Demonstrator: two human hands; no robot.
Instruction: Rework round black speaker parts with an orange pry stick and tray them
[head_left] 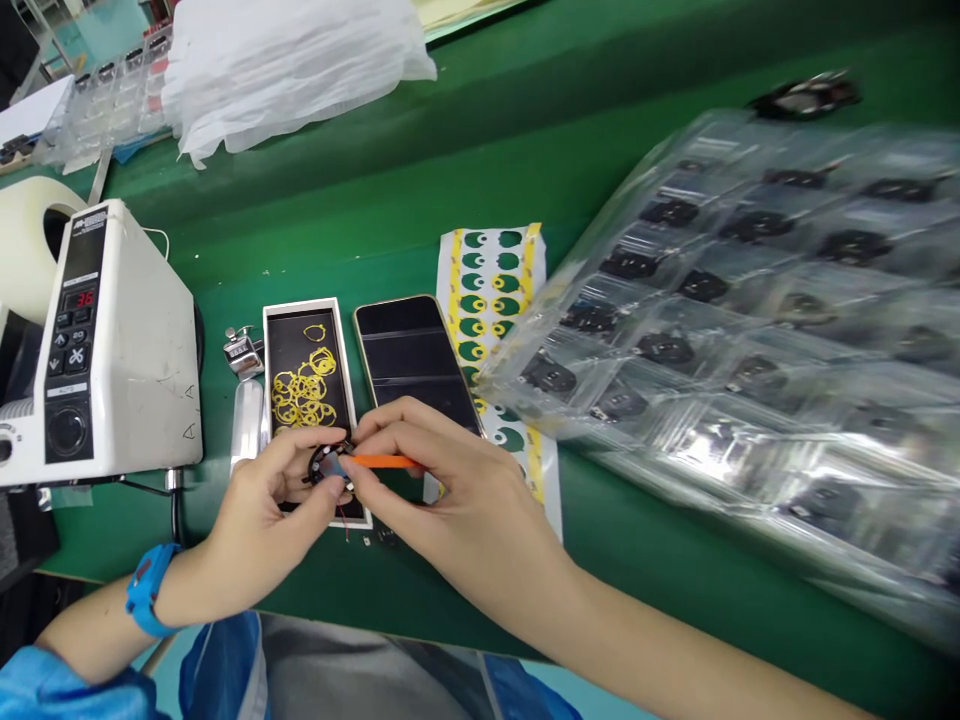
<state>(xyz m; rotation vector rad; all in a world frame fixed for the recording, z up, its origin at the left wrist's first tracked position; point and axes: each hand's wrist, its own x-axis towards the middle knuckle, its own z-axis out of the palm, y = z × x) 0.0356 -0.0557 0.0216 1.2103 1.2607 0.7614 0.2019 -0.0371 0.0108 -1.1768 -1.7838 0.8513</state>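
My left hand (281, 495) pinches a small round black part (324, 466) between thumb and fingers. An orange stick-like tool (386, 461) is held in my right hand (442, 480), its tip at the black part. Thin wires hang below the part. Beneath my left hand lies a white-rimmed box (343, 350) with yellow rings (304, 390) inside. A dark phone (412, 350) lies beside the box, partly covered by my right hand.
A white tape dispenser (142, 340) stands at the left, near a small metal counter (241, 352). Right of the phone lies a sticker sheet (536, 350). A large clear tray (720, 330) of black parts fills the right. White sheets (292, 60) lie at the back.
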